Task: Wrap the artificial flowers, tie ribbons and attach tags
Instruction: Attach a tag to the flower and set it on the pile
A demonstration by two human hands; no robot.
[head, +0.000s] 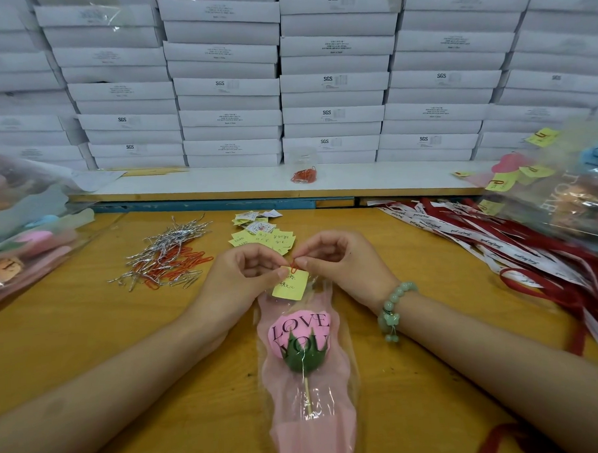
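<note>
A pink artificial flower (301, 342) in a clear and pink sleeve printed LOVE YOU lies on the wooden table, bloom end away from me. At the sleeve's far end sits a yellow tag (291, 284) with a small red clip (293, 266) on its top edge. My left hand (245, 276) pinches the tag's upper left corner beside the clip. From the other side, my right hand (337, 262) pinches the red clip with thumb and forefinger. Both hands meet over the tag.
Silver twist ties and red clips (168, 257) lie left of centre. Loose yellow and white tags (262, 233) are piled behind my hands. Red and white ribbons (518, 251) spread on the right. Bagged wrapped flowers (20, 235) sit at both sides. White boxes (332, 88) stack behind.
</note>
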